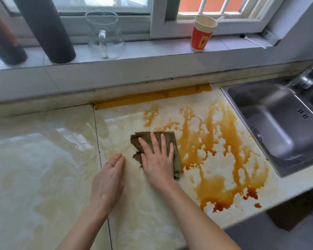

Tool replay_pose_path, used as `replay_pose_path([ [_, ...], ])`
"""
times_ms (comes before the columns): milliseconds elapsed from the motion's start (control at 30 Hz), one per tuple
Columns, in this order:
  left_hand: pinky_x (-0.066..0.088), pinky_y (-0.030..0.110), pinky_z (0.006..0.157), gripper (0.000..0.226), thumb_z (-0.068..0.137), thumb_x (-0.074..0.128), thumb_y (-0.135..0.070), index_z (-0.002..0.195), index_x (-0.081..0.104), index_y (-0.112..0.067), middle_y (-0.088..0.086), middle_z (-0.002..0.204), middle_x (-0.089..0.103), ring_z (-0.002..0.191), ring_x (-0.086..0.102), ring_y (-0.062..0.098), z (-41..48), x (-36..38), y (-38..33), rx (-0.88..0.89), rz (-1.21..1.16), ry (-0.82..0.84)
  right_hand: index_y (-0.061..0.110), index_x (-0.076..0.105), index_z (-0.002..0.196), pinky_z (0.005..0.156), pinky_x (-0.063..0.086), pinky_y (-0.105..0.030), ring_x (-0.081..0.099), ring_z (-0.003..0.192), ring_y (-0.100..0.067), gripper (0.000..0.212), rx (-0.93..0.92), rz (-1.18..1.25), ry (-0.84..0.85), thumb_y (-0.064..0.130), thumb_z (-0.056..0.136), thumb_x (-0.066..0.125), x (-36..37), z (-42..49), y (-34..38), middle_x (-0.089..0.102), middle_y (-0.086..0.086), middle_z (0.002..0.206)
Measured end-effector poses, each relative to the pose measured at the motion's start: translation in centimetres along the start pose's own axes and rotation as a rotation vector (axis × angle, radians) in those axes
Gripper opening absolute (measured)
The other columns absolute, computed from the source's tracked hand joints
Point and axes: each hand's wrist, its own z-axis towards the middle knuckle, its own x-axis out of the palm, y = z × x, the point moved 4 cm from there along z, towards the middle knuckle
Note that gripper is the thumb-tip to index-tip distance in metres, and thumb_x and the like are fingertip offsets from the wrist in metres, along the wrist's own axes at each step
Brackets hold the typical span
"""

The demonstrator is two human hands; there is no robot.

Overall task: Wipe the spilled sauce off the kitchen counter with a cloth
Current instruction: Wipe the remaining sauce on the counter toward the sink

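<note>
Our right hand presses the cloth flat, left hand open beside it on the counter — most sauce remains unwiped.

No legible text in view, red paper cup on the far windowsill at right bears a yellow emblem too blurred to read, dark bottle far left unreadable

Bright daylight comes through the window behind the tabletop, whose glossy left part carries pale glare. Shadows are soft and faint. Straight lines bow toward the frame edges, and the whole picture looks slightly soft.
</note>
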Motion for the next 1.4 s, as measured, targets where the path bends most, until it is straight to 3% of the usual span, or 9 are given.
replay_pose_path([
  [133, 0.053, 0.035, 0.080, 0.043, 0.081, 0.057, 0.002, 0.122, 0.061, -0.010, 0.003, 0.133, 0.057, 0.114, 0.060, 0.026, 0.3, -0.8, -0.1, 0.008, 0.008, -0.024, 0.044, 0.012, 0.152, 0.118, -0.011, -0.052, -0.015, 0.148, -0.025, 0.052, 0.118, 0.017, 0.045, 0.044, 0.103, 0.030, -1.0, 3.1, -1.9, -0.005, 0.005, 0.164],
  [367, 0.049, 0.036, 0.090, 0.047, 0.083, 0.051, -0.001, 0.129, 0.055, -0.011, 0.003, 0.140, 0.050, 0.123, 0.053, 0.025, 0.3, -0.5, -0.2, -0.024, -0.026, -0.001, 0.042, 0.028, 0.149, 0.117, 0.001, -0.055, 0.007, 0.149, -0.032, 0.054, -0.041, -0.012, 0.013, 0.049, 0.095, 0.021, 0.4, -2.3, 0.2, 0.019, -0.001, 0.162],
  [500, 0.048, 0.036, 0.093, 0.046, 0.084, 0.051, -0.001, 0.129, 0.055, -0.010, 0.004, 0.138, 0.051, 0.123, 0.053, 0.026, 0.3, -0.5, -0.1, -0.009, -0.016, -0.021, 0.046, 0.018, 0.151, 0.118, -0.005, -0.053, -0.007, 0.150, -0.026, 0.051, 0.025, -0.030, 0.029, 0.050, 0.100, 0.024, -1.0, 2.0, -2.8, 0.004, 0.004, 0.164],
  [633, 0.052, 0.036, 0.084, 0.044, 0.081, 0.056, 0.002, 0.123, 0.060, -0.009, 0.005, 0.133, 0.056, 0.117, 0.057, 0.026, 0.3, -0.2, -0.2, -0.023, -0.030, -0.036, 0.043, 0.015, 0.152, 0.117, -0.009, -0.054, -0.014, 0.149, -0.028, 0.053, 0.165, 0.019, 0.009, 0.044, 0.102, 0.031, -0.7, 1.3, -2.0, -0.004, 0.002, 0.164],
  [733, 0.055, 0.035, 0.077, 0.045, 0.074, 0.063, 0.005, 0.118, 0.064, -0.007, 0.007, 0.126, 0.061, 0.110, 0.062, 0.026, 0.3, -0.2, -0.5, -0.030, -0.021, -0.053, 0.042, 0.027, 0.149, 0.116, -0.004, -0.055, 0.002, 0.149, -0.033, 0.053, 0.015, 0.014, -0.039, 0.046, 0.096, 0.025, 0.4, -1.3, 1.3, 0.014, -0.001, 0.163],
  [867, 0.056, 0.036, 0.071, 0.037, 0.075, 0.063, 0.004, 0.110, 0.066, -0.007, 0.008, 0.120, 0.065, 0.104, 0.064, 0.028, 0.5, -0.5, -0.7, -0.030, -0.009, -0.057, 0.045, 0.025, 0.149, 0.117, -0.005, -0.054, -0.001, 0.150, -0.028, 0.053, -0.103, -0.020, 0.013, 0.047, 0.096, 0.023, 0.1, 1.4, 0.9, 0.012, 0.002, 0.163],
  [1000, 0.053, 0.035, 0.066, 0.025, 0.082, 0.057, -0.001, 0.105, 0.064, -0.008, 0.006, 0.113, 0.066, 0.093, 0.063, 0.031, 1.4, -1.2, -0.6, -0.047, -0.061, -0.077, 0.045, 0.016, 0.152, 0.118, -0.010, -0.052, -0.013, 0.149, -0.024, 0.053, 0.056, 0.008, 0.028, 0.047, 0.102, 0.032, -1.2, 4.3, -1.6, -0.002, 0.005, 0.164],
  [1167, 0.050, 0.039, 0.088, 0.034, 0.083, 0.053, 0.002, 0.116, 0.061, -0.002, 0.017, 0.123, 0.060, 0.108, 0.058, 0.035, 4.2, -1.7, -0.4, -0.027, -0.037, -0.107, 0.045, 0.015, 0.152, 0.114, -0.016, -0.052, -0.014, 0.148, -0.030, 0.054, -0.031, 0.019, 0.027, 0.046, 0.098, 0.020, -0.1, 1.9, 1.8, -0.001, 0.002, 0.164],
  [1400, 0.026, 0.030, 0.112, 0.046, 0.095, 0.038, -0.007, 0.140, 0.036, -0.005, 0.011, 0.150, 0.032, 0.138, 0.028, 0.025, 7.4, -2.4, 0.1, -0.071, 0.009, -0.068, 0.046, 0.018, 0.151, 0.118, -0.007, -0.053, -0.008, 0.149, -0.024, 0.051, -0.075, 0.006, 0.062, 0.046, 0.102, 0.034, -1.7, 7.9, 0.4, 0.004, 0.006, 0.164],
])
